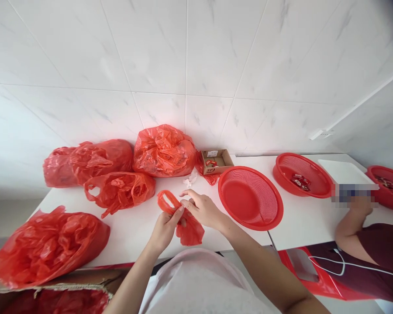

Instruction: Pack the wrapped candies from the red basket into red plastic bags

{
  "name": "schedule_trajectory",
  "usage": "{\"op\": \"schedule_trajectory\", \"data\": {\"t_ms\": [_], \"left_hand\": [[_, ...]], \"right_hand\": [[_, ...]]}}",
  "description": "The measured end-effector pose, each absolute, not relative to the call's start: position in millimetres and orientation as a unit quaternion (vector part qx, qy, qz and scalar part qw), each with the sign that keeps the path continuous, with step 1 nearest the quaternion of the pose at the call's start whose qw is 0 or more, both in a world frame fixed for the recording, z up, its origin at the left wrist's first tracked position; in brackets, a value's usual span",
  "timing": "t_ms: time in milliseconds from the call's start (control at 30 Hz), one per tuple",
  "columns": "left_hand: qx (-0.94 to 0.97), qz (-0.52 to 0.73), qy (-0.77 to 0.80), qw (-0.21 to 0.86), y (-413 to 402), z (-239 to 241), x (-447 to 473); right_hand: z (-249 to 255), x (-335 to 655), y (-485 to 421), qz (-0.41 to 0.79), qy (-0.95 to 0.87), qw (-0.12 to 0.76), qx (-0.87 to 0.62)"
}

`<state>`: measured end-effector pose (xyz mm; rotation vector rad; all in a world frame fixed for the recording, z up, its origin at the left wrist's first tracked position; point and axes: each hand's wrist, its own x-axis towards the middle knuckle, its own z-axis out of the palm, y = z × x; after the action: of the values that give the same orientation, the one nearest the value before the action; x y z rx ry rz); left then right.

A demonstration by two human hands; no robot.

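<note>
Both my hands hold a small red plastic bag (187, 230) just above the white table's (301, 220) front edge. My left hand (164, 227) is closed on the bag's upper part near its loop handles. My right hand (201, 208) pinches the bag from the right, with fingers partly stretched towards the handles. The bag looks crumpled, and its inside is hidden.
Several filled red plastic bags (163, 150) lie left and behind, one (49, 246) at the near left over a cardboard box (52, 290). A small open carton (216, 160) and red mesh baskets (250, 197) stand to the right. Another person's arm (350, 226) rests at the far right.
</note>
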<state>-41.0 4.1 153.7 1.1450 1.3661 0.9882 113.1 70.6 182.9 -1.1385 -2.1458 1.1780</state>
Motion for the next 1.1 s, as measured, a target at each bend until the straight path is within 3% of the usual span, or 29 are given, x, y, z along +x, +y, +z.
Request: {"op": "schedule_trajectory", "data": {"t_ms": [133,233,367,500,633,833,967,1100], "left_hand": [[0.51,0.439,0.566,0.477,2.8,156.7,-46.2],[0.511,0.449,0.577,0.451,3.9,163.6,-49.9],[0.45,0.473,0.576,0.491,3.9,167.5,-58.6],[0.423,0.497,0.47,0.594,-0.2,159.6,-64.3],[0.467,0.5,0.449,0.575,-3.5,152.6,-66.5],[0.532,0.475,0.449,0.538,-3.2,160.0,-70.4],[0.522,0.478,0.445,0.55,-4.5,157.0,-68.0],[0.516,0.524,0.524,0.43,-6.2,141.6,-61.3]], "right_hand": [[190.0,113.1,67.3,0.493,-0.686,0.339,-0.415],[194.2,112.8,62.3,0.508,-0.655,0.375,-0.415],[186.3,114.5,46.7,0.495,-0.667,0.339,-0.443],[177.3,119.7,34.6,0.48,-0.696,0.275,-0.457],[176.5,123.6,36.1,0.43,-0.747,0.19,-0.47],[163.8,114.4,45.5,0.326,-0.805,0.314,-0.384],[159.8,107.7,44.0,0.393,-0.789,0.293,-0.369],[160.6,104.7,35.0,0.425,-0.76,0.293,-0.394]]}}
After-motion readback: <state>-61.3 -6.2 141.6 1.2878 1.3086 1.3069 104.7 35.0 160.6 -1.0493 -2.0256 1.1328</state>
